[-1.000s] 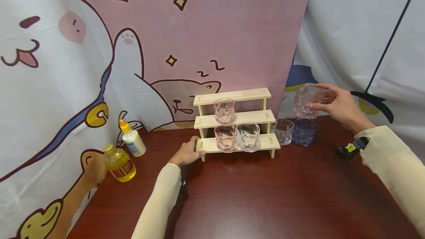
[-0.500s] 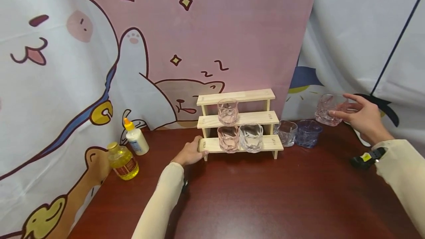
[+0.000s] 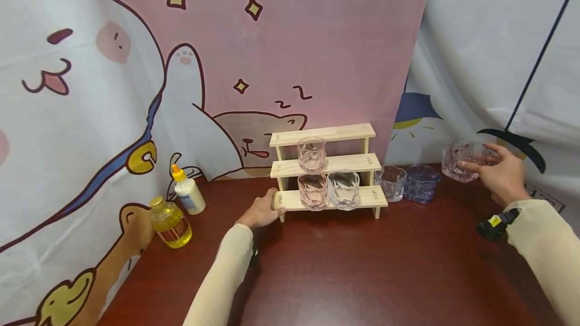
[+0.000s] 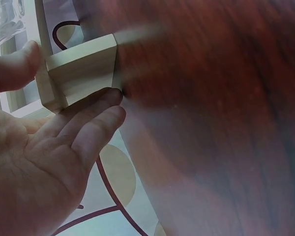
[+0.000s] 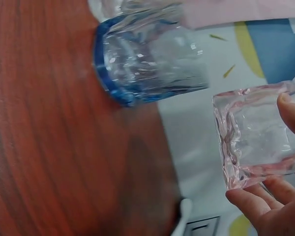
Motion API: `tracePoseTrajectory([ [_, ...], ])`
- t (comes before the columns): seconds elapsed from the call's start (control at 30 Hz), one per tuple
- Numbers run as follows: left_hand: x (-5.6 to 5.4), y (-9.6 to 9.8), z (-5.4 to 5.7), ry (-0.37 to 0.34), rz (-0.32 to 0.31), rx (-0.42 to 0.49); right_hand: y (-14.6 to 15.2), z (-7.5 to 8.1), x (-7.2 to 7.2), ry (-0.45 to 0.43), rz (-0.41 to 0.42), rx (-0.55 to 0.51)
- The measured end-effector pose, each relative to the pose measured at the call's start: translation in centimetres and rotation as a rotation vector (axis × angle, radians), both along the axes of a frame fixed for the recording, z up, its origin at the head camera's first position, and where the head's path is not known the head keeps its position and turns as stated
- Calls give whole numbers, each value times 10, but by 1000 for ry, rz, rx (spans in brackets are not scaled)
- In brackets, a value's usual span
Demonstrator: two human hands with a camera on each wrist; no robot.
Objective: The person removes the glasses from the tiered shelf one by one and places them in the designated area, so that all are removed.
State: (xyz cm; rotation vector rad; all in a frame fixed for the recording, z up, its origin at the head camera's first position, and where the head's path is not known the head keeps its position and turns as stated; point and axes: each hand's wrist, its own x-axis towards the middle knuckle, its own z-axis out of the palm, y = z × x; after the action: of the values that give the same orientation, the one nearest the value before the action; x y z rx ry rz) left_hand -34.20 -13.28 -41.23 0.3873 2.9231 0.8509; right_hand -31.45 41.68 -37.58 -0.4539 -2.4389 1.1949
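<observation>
Our left hand [image 3: 260,211] grips the shelf [image 3: 346,163] at left; right of it, our right hand [image 3: 503,175] pinches a pink glass [image 3: 458,164].

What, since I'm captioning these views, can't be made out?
Head view: label wording on the yellow bottle, too small.
Left wrist: most of the rack, cut off by frame edges.
Right wrist: part of the right hand, past the right edge.
Right wrist: most of the clear glass, past the top edge.
</observation>
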Motion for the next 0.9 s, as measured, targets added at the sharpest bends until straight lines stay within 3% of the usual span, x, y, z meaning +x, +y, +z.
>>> tracePoseTrajectory([
  [0.4, -1, -1, -1, 14, -3, 1, -8, -36, -12, -91, -105, -80],
  [0.63, -1, -1, 3, 18, 4, -16, -12, -43, -20, -127, -146, -186],
  [0.9, -3, 0, 2, 15, 0, -30, -15, -47, -20, -154, -116, -297],
])
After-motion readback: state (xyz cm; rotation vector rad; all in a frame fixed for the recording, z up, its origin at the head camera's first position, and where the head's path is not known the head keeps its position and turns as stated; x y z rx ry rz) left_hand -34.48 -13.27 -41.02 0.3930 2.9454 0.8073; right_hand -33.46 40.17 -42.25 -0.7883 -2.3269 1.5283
